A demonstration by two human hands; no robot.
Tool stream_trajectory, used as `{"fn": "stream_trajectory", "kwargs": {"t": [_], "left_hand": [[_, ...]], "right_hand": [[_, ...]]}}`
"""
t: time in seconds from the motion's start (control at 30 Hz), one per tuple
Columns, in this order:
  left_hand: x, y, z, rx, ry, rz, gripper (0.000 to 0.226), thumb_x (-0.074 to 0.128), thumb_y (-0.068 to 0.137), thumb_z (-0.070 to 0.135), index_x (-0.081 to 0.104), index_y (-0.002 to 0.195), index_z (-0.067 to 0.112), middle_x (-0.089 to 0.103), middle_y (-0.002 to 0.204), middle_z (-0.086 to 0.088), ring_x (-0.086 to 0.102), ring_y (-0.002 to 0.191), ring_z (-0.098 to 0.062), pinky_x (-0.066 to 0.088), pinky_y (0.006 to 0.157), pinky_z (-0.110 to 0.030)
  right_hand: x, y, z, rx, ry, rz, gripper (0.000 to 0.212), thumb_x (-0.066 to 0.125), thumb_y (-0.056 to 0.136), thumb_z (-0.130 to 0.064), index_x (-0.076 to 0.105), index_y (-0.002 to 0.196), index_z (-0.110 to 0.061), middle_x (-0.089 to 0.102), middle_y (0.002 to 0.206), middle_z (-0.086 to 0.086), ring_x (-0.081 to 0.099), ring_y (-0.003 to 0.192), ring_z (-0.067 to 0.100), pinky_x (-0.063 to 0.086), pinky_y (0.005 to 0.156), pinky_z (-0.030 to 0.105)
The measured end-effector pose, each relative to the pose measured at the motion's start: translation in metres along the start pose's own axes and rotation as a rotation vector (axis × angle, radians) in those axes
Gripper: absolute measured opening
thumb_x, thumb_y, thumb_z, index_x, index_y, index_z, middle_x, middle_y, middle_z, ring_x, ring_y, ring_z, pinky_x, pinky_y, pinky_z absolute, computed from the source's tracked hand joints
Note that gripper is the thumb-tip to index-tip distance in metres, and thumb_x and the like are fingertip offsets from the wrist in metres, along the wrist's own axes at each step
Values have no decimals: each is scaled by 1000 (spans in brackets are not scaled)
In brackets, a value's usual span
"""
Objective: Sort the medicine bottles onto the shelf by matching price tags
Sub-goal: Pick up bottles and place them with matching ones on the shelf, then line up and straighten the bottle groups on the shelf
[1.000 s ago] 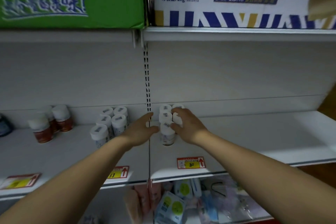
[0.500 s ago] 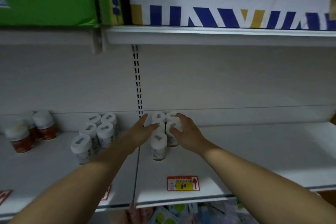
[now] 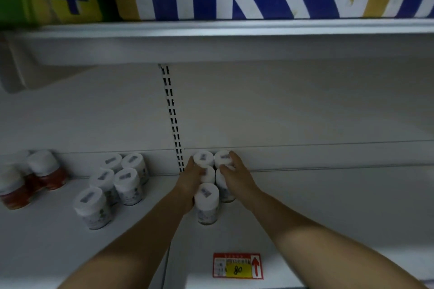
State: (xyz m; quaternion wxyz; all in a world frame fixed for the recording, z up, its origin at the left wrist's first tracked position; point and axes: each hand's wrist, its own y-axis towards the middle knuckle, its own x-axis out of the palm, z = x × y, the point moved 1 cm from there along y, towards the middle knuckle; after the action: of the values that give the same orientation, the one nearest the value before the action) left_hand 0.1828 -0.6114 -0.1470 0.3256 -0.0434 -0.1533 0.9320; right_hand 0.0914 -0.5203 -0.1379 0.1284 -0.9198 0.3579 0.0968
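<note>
Several white-capped medicine bottles (image 3: 206, 202) stand in a tight cluster at the back of the white shelf (image 3: 328, 206), behind a red and yellow price tag (image 3: 237, 266) marked 80. My left hand (image 3: 190, 180) presses flat against the cluster's left side, its thumb over a middle bottle. My right hand (image 3: 237, 176) lies against the right side, fingers reaching along the rear right bottle. Neither hand lifts a bottle.
A second group of white-capped bottles (image 3: 117, 180) stands to the left of the slotted upright (image 3: 173, 119). Amber bottles (image 3: 44, 171) with white caps sit at the far left. The upper shelf (image 3: 234, 30) carries a green carton and a white, blue and yellow carton.
Both hands have stayed on the two sides of the cluster. My view has come closer and shifted, so the shelf and the 80 tag look larger and lower.
</note>
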Motion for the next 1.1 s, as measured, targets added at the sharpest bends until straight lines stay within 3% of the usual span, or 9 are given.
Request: {"fn": "stream_trajectory", "kwargs": {"t": [0.13, 0.23, 0.33, 0.4, 0.53, 0.73, 0.83, 0.97, 1.1], "left_hand": [[1, -10, 10, -20, -97, 14, 47, 37, 99, 29, 25, 145, 28, 46, 126, 2, 53, 109, -32, 49, 81, -40], [-9, -18, 9, -38, -151, 10, 54, 37, 97, 40, 22, 147, 24, 37, 146, -3, 38, 133, -28, 35, 105, -42], [-18, -27, -9, 4, -115, -25, 62, 42, 93, 47, 21, 147, 26, 26, 153, 4, 26, 141, -21, 24, 115, -39], [-20, -30, -24, 1, -120, -101, 71, 49, 85, 52, 25, 146, 26, 34, 151, 1, 40, 134, -21, 33, 112, -42], [-8, -40, -23, 89, -97, -146, 45, 45, 95, 17, 38, 139, 14, 54, 133, -11, 56, 116, -27, 45, 101, -41], [-7, -45, -16, 99, -55, -147, 42, 35, 99, 14, 32, 141, 18, 44, 143, -11, 52, 119, -25, 42, 101, -34], [-15, -49, -2, 96, 12, -109, 50, 31, 101, 25, 14, 148, 24, 25, 154, -3, 33, 137, -22, 28, 108, -31], [-43, -42, 36, 182, 118, -81, 52, 28, 100, 34, 10, 148, 31, 19, 155, 1, 18, 143, -18, 15, 114, -34], [-82, -32, 67, 299, 247, -74, 57, 34, 99, 20, 6, 148, 26, 10, 158, 0, 10, 145, -17, 8, 116, -33]], "right_hand": [[-1, 1, 1, -29, 32, 13, 62, 50, 94, -29, 19, 147, -30, 24, 154, 0, 31, 138, 22, 31, 105, 31], [-3, -10, 5, -170, 13, 143, 66, 53, 93, -30, 17, 148, -26, 19, 156, -4, 22, 142, 15, 22, 110, 27], [7, -28, 20, -257, -75, 176, 70, 51, 92, -36, 11, 148, -28, 9, 158, -4, 11, 144, 13, 14, 113, 25], [18, -34, 31, -263, -132, 166, 72, 50, 91, -39, 7, 148, -29, 2, 158, -3, 4, 145, 13, 9, 108, 21], [27, -33, 34, -218, -134, 182, 71, 47, 93, -40, 6, 149, -26, -1, 159, 2, 1, 145, 16, 6, 106, 19], [24, -38, 28, -205, -143, 171, 68, 45, 94, -40, 8, 149, -25, -2, 159, 5, 1, 146, 18, 8, 109, 24], [14, -37, 17, -228, -226, 172, 66, 42, 94, -43, 8, 149, -26, -3, 159, 3, 0, 146, 18, 8, 115, 30], [12, -28, -16, -355, -345, 108, 63, 36, 95, -48, 9, 149, -28, -2, 159, -1, -3, 146, 15, 5, 119, 37], [39, -27, -45, -430, -410, 29, 63, 34, 95, -50, 9, 149, -29, -1, 159, -3, -4, 145, 14, 2, 119, 39]]}}
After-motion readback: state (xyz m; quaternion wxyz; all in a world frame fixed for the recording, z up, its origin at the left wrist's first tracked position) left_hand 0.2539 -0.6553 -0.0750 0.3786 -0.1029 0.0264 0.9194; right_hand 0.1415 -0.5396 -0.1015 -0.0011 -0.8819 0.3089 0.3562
